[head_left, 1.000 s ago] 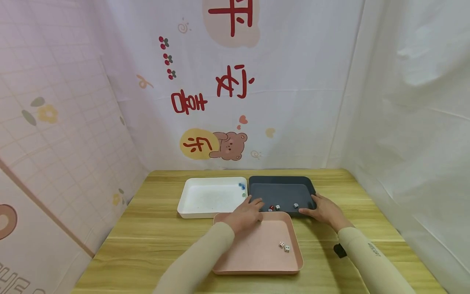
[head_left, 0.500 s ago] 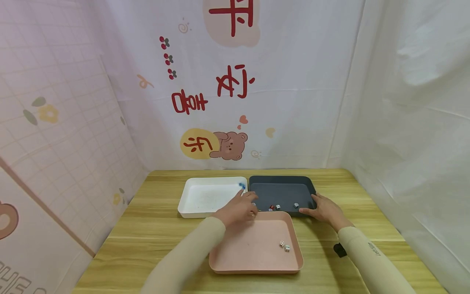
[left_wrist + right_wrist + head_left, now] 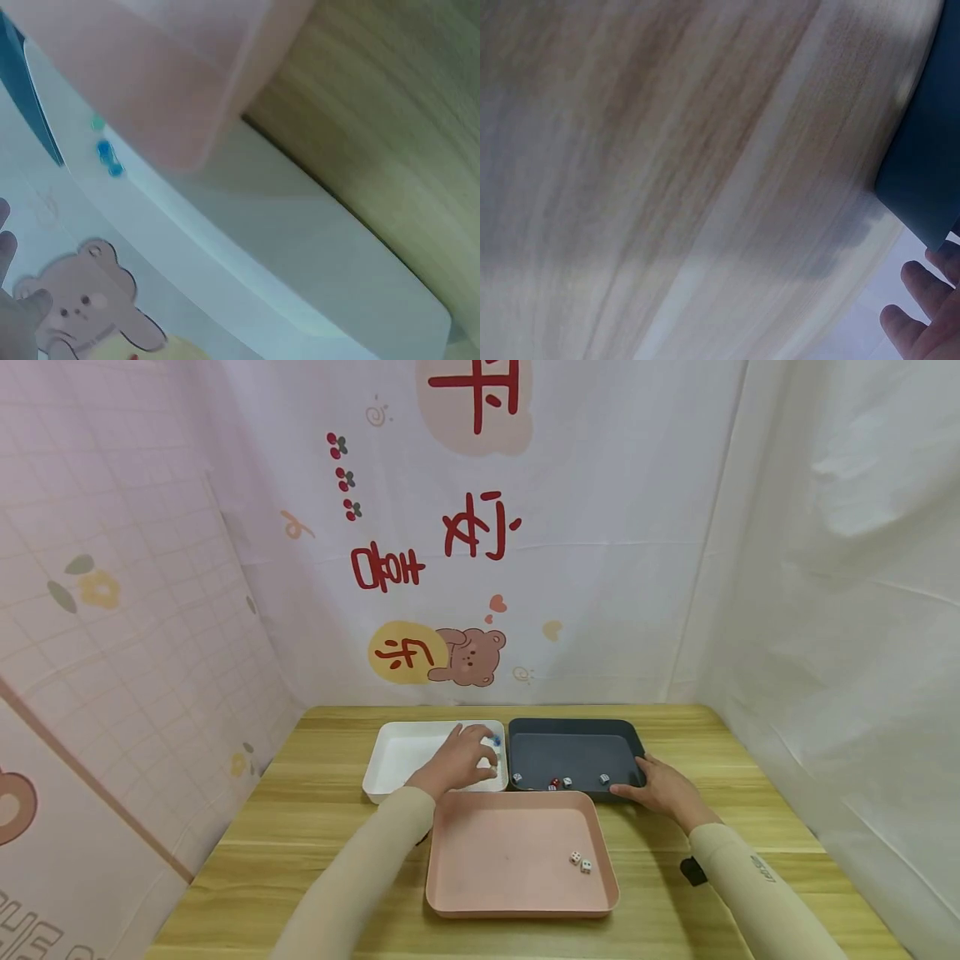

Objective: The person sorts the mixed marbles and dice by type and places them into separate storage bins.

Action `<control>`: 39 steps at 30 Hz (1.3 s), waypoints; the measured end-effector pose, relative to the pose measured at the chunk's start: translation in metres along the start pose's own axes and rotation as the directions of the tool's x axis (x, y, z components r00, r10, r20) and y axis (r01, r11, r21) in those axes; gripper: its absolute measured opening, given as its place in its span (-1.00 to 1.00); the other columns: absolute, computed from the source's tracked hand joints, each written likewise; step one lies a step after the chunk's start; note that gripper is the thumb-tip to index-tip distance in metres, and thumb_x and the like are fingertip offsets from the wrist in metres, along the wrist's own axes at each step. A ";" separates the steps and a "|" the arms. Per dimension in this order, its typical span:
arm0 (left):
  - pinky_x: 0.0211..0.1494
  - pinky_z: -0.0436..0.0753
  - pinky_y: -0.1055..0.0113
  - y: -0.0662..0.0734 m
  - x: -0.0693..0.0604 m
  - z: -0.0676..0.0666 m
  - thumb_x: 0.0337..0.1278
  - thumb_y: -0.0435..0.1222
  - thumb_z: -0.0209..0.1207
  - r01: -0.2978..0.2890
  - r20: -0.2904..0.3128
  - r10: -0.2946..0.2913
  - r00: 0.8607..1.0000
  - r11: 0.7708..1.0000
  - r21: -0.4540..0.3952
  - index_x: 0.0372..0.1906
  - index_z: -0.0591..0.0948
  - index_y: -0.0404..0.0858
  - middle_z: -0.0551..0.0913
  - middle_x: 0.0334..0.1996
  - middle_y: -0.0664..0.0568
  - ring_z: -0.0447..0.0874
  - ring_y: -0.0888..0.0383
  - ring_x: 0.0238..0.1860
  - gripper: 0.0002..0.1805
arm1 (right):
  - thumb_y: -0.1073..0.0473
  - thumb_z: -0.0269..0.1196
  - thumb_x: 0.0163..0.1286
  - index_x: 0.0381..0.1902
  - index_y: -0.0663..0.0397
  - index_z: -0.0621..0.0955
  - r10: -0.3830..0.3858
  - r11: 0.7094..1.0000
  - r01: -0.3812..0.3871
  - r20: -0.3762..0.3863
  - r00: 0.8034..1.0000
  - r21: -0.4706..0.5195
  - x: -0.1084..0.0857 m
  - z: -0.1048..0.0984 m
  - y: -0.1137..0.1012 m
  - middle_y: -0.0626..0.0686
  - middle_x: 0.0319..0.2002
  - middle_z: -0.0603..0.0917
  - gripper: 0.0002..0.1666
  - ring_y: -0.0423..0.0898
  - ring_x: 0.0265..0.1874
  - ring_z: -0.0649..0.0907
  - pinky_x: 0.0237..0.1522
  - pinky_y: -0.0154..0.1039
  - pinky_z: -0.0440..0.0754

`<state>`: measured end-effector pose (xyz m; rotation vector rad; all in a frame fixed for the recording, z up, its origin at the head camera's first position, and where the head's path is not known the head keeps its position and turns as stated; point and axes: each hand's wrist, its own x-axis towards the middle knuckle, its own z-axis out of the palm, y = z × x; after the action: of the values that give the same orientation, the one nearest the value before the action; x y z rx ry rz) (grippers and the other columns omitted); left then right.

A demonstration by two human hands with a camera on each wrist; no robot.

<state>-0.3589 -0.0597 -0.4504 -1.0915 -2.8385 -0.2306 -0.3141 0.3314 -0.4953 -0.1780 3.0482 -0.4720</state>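
Note:
My left hand (image 3: 461,762) hovers over the right part of a white tray (image 3: 390,764), its thumb and fingers loosely bent and apart. Nothing shows between them. Small blue beads (image 3: 496,740) lie by that tray's right end; a green bead (image 3: 98,122) beside them appears in the left wrist view. With thumb at the front rim and fingers along the right side, my right hand (image 3: 666,789) holds the corner of a dark grey tray (image 3: 573,756). Inside this tray are white dice (image 3: 567,782) and a red die (image 3: 555,782) near the front wall.
A pink tray (image 3: 517,860) stands in front of the other two, with two white dice (image 3: 581,862) at its right. All three trays stand on a wooden table (image 3: 300,827). Printed cloth (image 3: 600,568) hangs behind and at the sides.
My left hand has moved left, from the dark tray's near-left corner to above the white tray. A white die now shows at the dark tray's left end. My right hand stays put.

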 end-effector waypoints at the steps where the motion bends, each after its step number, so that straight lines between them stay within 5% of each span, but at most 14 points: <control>1: 0.47 0.05 -0.24 -0.003 -0.001 -0.001 0.18 -0.07 0.36 0.016 -0.005 -0.016 1.000 1.000 -0.015 -0.20 0.79 0.00 0.46 0.28 -0.10 0.23 -0.06 0.42 -0.84 | -0.44 0.23 0.26 0.38 0.54 0.27 0.002 1.000 -0.002 0.000 1.000 -0.002 0.000 0.000 0.000 0.58 0.35 0.21 0.21 0.51 0.30 0.28 0.22 0.36 0.33; 9: 0.46 0.09 -0.24 -0.028 -0.006 0.003 0.18 -0.09 0.36 0.155 -0.086 -0.164 0.983 0.983 -0.102 -0.27 0.79 -0.04 0.50 0.25 -0.11 0.32 -0.08 0.37 -0.85 | -0.48 0.21 0.24 0.38 0.54 0.28 0.004 1.000 -0.004 -0.006 1.000 -0.014 0.001 0.002 0.000 0.57 0.36 0.22 0.23 0.50 0.30 0.29 0.23 0.35 0.32; 15: 0.45 0.07 -0.27 -0.037 -0.011 0.013 0.20 -0.11 0.34 0.236 -0.066 -0.247 0.967 0.961 -0.144 -0.29 0.80 -0.06 0.52 0.23 -0.12 0.32 -0.10 0.36 -0.86 | -0.50 0.21 0.23 0.38 0.54 0.28 -0.002 1.000 0.002 -0.011 1.000 -0.012 0.000 0.001 0.000 0.57 0.35 0.22 0.25 0.51 0.30 0.29 0.23 0.36 0.32; 22: 0.44 0.06 -0.31 -0.035 -0.011 0.016 0.24 -0.10 0.32 0.243 -0.035 -0.252 0.967 0.957 -0.158 -0.25 0.80 -0.08 0.53 0.23 -0.16 0.30 -0.11 0.37 -0.83 | -0.49 0.21 0.23 0.38 0.54 0.28 0.000 1.000 0.000 -0.011 1.000 -0.012 0.000 0.001 0.000 0.57 0.35 0.23 0.24 0.50 0.30 0.29 0.23 0.36 0.33; 29: 0.43 0.13 -0.27 -0.030 -0.009 0.014 0.28 -0.07 0.28 0.243 -0.024 -0.247 0.969 0.962 -0.124 0.12 0.70 -0.15 0.48 0.29 -0.17 0.28 -0.13 0.39 -0.61 | -0.49 0.21 0.24 0.38 0.54 0.29 0.000 1.000 0.000 -0.011 1.000 -0.013 -0.001 0.000 -0.001 0.57 0.35 0.22 0.24 0.50 0.30 0.29 0.22 0.36 0.33; 39: 0.43 0.17 -0.22 -0.034 -0.011 0.013 0.25 -0.08 0.30 0.248 0.001 -0.250 0.968 0.961 -0.124 0.12 0.69 -0.17 0.47 0.30 -0.18 0.29 -0.14 0.39 -0.60 | -0.43 0.23 0.27 0.39 0.53 0.27 0.010 1.000 -0.010 -0.006 1.000 -0.002 -0.001 0.000 -0.001 0.56 0.37 0.20 0.20 0.49 0.32 0.27 0.26 0.35 0.30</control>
<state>-0.3738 -0.0899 -0.4682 -0.7416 -2.9783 -0.4364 -0.3126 0.3306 -0.4949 -0.1610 3.0537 -0.4701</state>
